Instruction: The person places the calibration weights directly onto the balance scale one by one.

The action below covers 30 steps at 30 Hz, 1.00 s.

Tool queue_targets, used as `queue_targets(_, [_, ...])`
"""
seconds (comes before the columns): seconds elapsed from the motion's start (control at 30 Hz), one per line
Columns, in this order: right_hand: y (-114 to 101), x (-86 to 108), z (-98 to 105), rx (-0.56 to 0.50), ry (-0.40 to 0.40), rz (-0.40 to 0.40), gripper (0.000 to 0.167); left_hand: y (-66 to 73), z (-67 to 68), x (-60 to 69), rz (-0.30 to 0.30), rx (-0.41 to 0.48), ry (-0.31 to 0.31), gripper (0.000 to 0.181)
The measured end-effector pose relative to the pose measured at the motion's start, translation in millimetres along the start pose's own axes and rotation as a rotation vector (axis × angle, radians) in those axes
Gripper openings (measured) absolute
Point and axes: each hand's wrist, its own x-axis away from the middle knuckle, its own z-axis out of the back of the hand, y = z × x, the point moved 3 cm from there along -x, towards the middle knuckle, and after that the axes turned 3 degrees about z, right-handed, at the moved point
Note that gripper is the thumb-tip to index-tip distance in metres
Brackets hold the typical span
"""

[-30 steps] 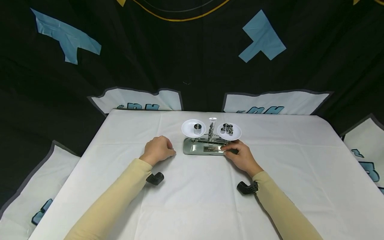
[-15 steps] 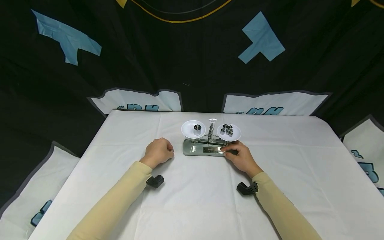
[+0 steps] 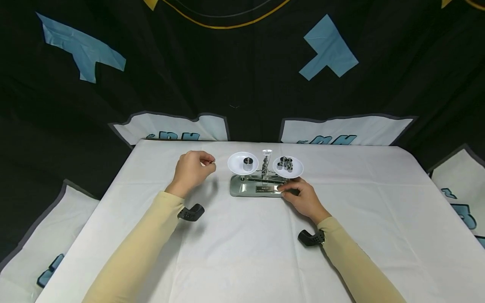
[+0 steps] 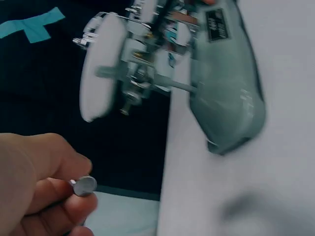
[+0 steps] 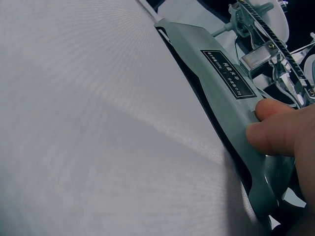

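A green-based balance scale (image 3: 242, 190) stands on the table. One larger metal weight (image 3: 248, 164) is on its left pan (image 3: 235, 163); several smaller weights (image 3: 285, 162) cluster on the right pan (image 3: 298, 169). Left of the scale, my left hand (image 3: 191, 171) is raised above the cloth and pinches a small metal weight (image 4: 85, 186) between thumb and fingers. My right hand (image 3: 306, 203) holds the right end of the scale's base, thumb and a finger on its front face in the right wrist view; the other fingers are mostly hidden.
White cloth (image 3: 242, 252) covers the table beneath both arms. Behind its far edge hangs a black curtain (image 3: 242, 84) with blue patches. A black wrist device (image 3: 191, 213) is on the left wrist, and a similar one (image 3: 310, 238) on the right.
My left hand has risen from the cloth and moved away toward the table's far side, level with the left pan, carrying the small weight. The right hand and the scale stay in place.
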Motion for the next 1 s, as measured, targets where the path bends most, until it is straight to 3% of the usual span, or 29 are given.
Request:
queue_targets(0.23, [2, 0.3, 0, -0.011, -0.003, -0.003, 0.016, 26.9, -0.3, -5.6, -0.079, 0.115, 0.067, 0.018])
queue_targets(0.43, [2, 0.0, -1, -0.015, -0.001, -0.002, 0.016, 44.5, -14.3, -6.4, -0.136, 0.143, 0.022, 0.016])
queue_targets(0.67, [-1, -0.4, -1, -0.016, -0.010, -0.004, 0.016, 46.6, -30.3, -7.7, -0.111, 0.132, -0.016, 0.017])
queue_targets(1.0, [0, -0.2, 0, -0.018, -0.007, -0.012, 0.016, 48.0, -36.4, -9.0, -0.119, 0.140, -0.019, 0.018])
